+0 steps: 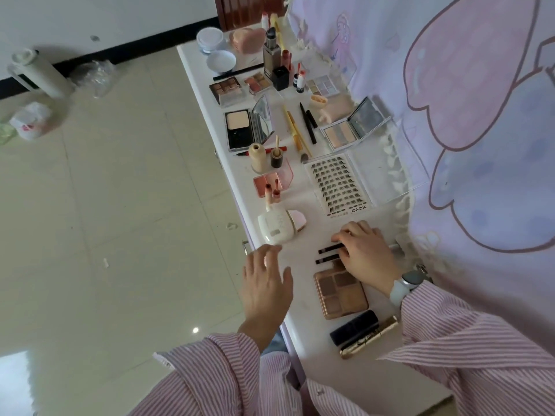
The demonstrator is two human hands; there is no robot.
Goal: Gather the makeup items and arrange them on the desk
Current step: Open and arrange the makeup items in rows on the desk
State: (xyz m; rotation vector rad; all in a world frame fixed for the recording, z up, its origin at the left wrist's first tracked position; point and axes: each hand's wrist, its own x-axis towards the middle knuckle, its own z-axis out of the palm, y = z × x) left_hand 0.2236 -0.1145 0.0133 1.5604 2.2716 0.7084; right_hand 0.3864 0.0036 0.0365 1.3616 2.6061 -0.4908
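Both hands work at the near end of the white desk: the right hand rests curled fingers on two dark pencils, while the left hand hovers open and empty over the front edge. Beyond lie a lash card, a brown eyeshadow palette, a cream compact.
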